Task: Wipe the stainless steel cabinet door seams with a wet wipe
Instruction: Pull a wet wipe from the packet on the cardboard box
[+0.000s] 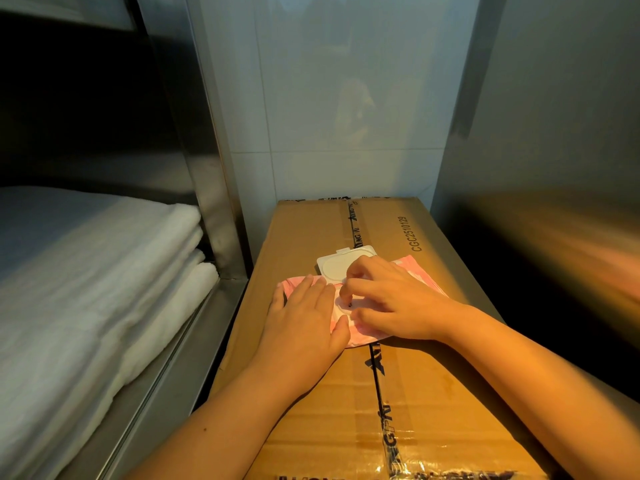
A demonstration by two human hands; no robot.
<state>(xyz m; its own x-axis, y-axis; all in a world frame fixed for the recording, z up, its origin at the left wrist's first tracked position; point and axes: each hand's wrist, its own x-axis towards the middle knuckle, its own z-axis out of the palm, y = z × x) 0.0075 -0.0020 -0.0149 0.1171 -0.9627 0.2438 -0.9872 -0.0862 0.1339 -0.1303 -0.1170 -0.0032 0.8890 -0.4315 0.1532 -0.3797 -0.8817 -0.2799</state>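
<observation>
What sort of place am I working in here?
Likely a linen storage nook: folded white towels on a stainless steel cabinet shelf, a taped cardboard box against a tiled wall, the wet wipe pack on it.

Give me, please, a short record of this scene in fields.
surface: cardboard box, tape along its top seam
pack: pink wet wipe pack lying on the box
lid: white lid flipped open
left hand: flat, presses on the pack's left end
right hand: fingers curled at the pack's opening; a wipe between them cannot be made out
nearby: folded white towels on a steel shelf at left
stage: no wipe seen drawn out
</observation>
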